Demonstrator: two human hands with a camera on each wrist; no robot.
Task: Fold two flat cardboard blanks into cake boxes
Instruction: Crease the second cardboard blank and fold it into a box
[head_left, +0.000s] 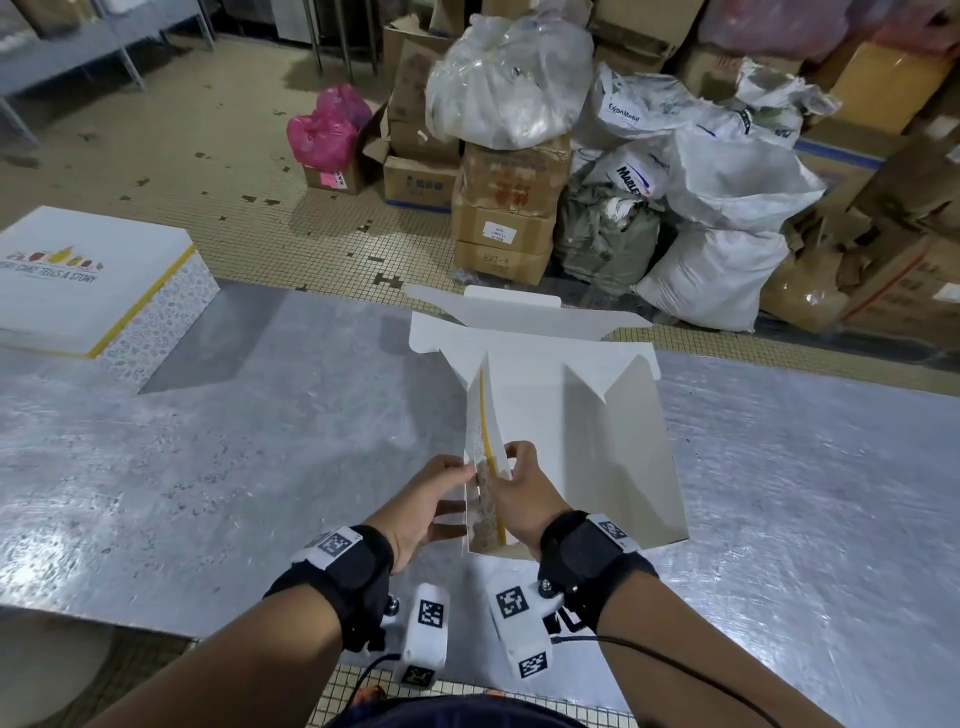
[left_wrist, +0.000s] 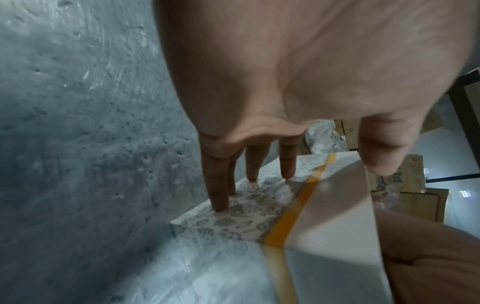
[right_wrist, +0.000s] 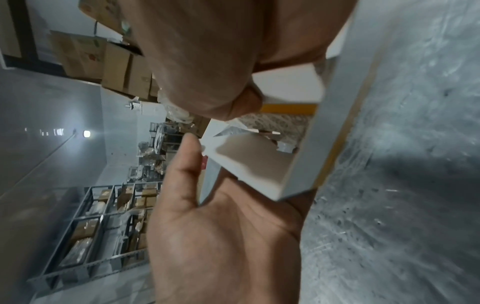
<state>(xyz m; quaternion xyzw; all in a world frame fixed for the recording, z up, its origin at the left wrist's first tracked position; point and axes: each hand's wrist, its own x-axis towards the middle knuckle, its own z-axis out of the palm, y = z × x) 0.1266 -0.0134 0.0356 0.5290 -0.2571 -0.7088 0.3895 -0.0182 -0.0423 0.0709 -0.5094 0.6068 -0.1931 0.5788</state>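
A white cardboard blank, partly folded, stands on the steel table. Its left side wall is raised and shows a yellow stripe and a grey printed pattern. My left hand lies against the outside of that wall; the straight fingers press on the patterned panel. My right hand grips the same wall from the inside near its top edge, with the fingers curled over it. The right wrist view has my right hand holding a white flap, and my left palm below. A finished cake box stands far left.
Beyond the table's far edge, cardboard cartons, white sacks and a pink bag are piled on the tiled floor. Bare steel shows on both sides of the blank.
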